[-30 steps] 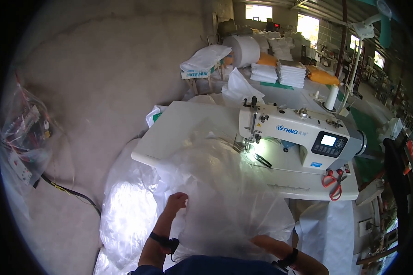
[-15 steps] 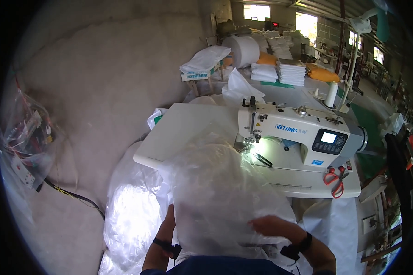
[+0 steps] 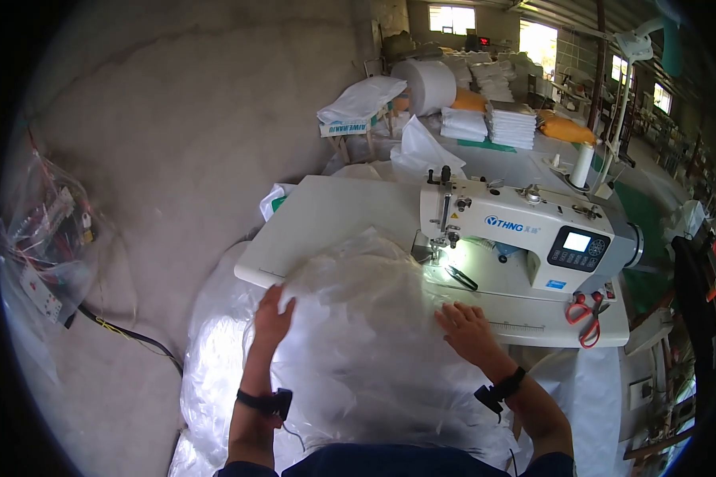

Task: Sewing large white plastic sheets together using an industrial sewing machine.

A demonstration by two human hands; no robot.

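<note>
A large sheet of clear plastic film (image 3: pixel 358 342) is bunched over my lap and the front of the sewing table (image 3: pixel 334 207). At its left side my left hand (image 3: pixel 272 316) is raised by the table's front edge, thumb apart from the fingers. My right hand (image 3: pixel 467 332) lies with fingers spread on the film's right side, close to the table edge. Both hands are open. Beyond the film stands a white sewing machine (image 3: pixel 509 226), its lamp lit at the needle. Small dark thread snips (image 3: pixel 461 277) lie by the needle.
Red-handled scissors (image 3: pixel 587 319) rest at the table's right end. A white thread cone (image 3: pixel 581 165) stands behind the machine. Farther back are stacked white sacks (image 3: pixel 511 126) and a large white roll (image 3: pixel 429 86). A cable (image 3: pixel 139 343) runs along the floor at left.
Both hands have come up and forward. My left hand, hidden behind the film before, now shows at its left side. My right hand has spread its fingers on the film nearer the table.
</note>
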